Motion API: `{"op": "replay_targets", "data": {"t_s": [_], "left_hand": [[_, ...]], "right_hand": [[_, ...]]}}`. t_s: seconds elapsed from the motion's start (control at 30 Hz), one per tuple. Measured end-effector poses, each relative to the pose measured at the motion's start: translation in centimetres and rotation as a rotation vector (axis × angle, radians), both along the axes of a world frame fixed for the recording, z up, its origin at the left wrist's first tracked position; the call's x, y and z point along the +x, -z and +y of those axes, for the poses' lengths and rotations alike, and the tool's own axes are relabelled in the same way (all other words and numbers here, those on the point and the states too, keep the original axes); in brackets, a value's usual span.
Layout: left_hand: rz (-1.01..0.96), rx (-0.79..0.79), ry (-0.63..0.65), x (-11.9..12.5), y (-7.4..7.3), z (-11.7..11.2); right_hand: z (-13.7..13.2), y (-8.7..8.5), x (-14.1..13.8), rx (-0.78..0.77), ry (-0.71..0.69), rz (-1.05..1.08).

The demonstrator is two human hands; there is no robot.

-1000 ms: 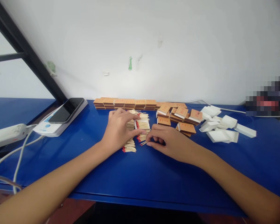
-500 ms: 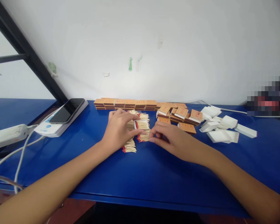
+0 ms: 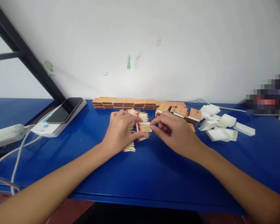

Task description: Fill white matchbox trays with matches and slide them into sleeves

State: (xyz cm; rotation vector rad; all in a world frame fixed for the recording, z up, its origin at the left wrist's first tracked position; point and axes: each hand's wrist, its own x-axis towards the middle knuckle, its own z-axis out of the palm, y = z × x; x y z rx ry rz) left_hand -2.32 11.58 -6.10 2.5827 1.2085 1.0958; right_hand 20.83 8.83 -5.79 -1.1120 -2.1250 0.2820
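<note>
A small white matchbox tray point(image 3: 137, 127) with red-headed matches point(image 3: 144, 127) in it is gripped between the thumb and fingers of my left hand point(image 3: 121, 127). Thumb and fingertips of my right hand point(image 3: 175, 130) are pinched on the match ends at the tray's right side; how many they hold is hidden. Around and under the tray lies a heap of loose matches point(image 3: 130, 147), partly covered by my left hand. More matches point(image 3: 143, 116) lie just behind the tray, their heads mostly to the left.
Filled-looking orange matchboxes point(image 3: 128, 102) stand in a stacked row along the wall. Half-open matchboxes point(image 3: 180, 111) are piled behind my right hand. White empty trays point(image 3: 220, 133) lie scattered further right. At left, a phone point(image 3: 65, 110) rests on a white box point(image 3: 43, 129) beside a power strip point(image 3: 7, 136) and cables.
My right hand has moved up from the loose matches to the tray's right end. My left thumb and fingers have shifted slightly right along the tray, which now shows more matches.
</note>
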Motion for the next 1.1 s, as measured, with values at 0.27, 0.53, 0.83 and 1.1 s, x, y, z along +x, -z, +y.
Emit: {"op": "replay_targets", "data": {"t_s": [0.27,0.53,0.83,1.1], "left_hand": [[-0.033,0.010,-0.076,-0.5,-0.3,0.6],[-0.029,0.010,-0.053,-0.5,-0.2,0.6],[-0.017,0.000,-0.069,-0.6,-0.1,0.7],[0.008,-0.029,-0.025,0.1,0.1,-0.1]], "right_hand": [[-0.1,0.9,0.1,-0.167,-0.155,-0.161],[-0.1,1.0,-0.2,-0.262,-0.163,-0.188],[-0.3,0.2,0.5,-0.332,-0.186,-0.254],[0.1,-0.7,0.7,-0.054,0.010,-0.067]]}}
